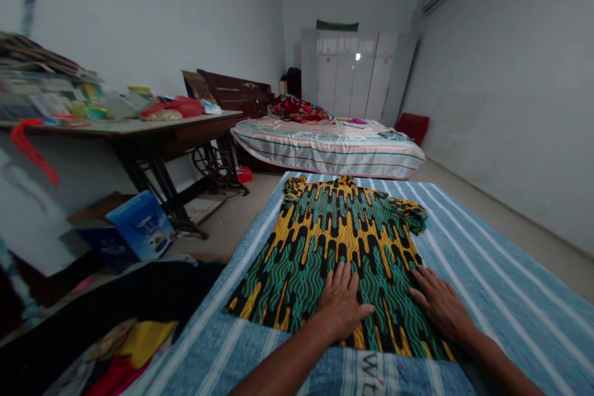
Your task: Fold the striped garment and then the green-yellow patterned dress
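Observation:
A green, yellow and black patterned shirt (334, 241) lies spread flat on a blue striped bed sheet (501, 284), collar pointing away from me. My left hand (341, 303) rests palm down on the shirt's lower middle, fingers stretched out. Close beside it my right hand (440, 303) lies flat on the shirt's lower right edge, fingers also extended. Neither hand holds anything.
A dark pile of clothes (116, 328) lies at the bed's left side. A table (153, 130) with clutter stands at the left, a blue box (139, 226) beneath it. A second mattress (329, 145) and a white wardrobe (352, 71) are at the back.

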`<state>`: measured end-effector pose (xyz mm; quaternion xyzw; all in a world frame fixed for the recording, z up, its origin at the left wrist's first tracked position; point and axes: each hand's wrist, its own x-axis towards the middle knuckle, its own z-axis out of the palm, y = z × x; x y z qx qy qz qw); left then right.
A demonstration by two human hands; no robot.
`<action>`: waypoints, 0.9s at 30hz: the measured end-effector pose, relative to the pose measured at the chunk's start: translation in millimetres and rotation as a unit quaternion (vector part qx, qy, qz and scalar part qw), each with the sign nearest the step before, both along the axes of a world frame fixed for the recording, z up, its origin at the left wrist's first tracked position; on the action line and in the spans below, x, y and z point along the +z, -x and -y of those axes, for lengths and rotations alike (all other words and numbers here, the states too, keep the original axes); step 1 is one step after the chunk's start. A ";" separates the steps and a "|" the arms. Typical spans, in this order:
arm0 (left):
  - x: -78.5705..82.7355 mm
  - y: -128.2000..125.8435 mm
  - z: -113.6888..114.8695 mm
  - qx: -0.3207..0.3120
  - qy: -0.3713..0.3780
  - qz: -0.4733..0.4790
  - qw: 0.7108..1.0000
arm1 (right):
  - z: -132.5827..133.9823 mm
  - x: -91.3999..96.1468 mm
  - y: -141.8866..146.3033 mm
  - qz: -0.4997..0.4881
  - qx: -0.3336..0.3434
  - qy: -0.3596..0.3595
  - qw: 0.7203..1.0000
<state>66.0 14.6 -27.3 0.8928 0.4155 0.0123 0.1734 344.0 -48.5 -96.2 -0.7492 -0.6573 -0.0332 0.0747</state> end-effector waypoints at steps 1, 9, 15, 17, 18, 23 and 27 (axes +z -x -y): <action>0.4 1.3 2.2 0.002 0.001 0.001 1.000 | 1.4 0.9 0.2 0.005 -0.002 -0.002 1.000; -9.0 14.9 12.3 -0.008 0.000 0.002 1.000 | 25.2 3.7 7.7 0.010 -0.011 -0.001 1.000; -13.4 16.0 8.1 -0.016 -0.021 -0.005 1.000 | 27.6 3.2 8.8 -0.029 -0.026 0.001 0.999; -12.6 16.1 8.1 -0.015 -0.024 -0.007 1.000 | 27.0 4.9 9.4 -0.036 -0.027 0.000 0.999; -11.8 16.1 8.3 -0.013 -0.024 -0.010 1.000 | 26.7 6.0 9.9 -0.040 -0.028 0.002 0.999; -6.3 16.0 9.8 -0.010 -0.022 -0.032 0.999 | 25.3 11.4 13.1 -0.050 -0.036 0.021 0.998; -5.7 17.2 9.4 -0.015 -0.027 -0.031 0.999 | 24.5 14.3 14.9 -0.058 -0.038 0.016 0.997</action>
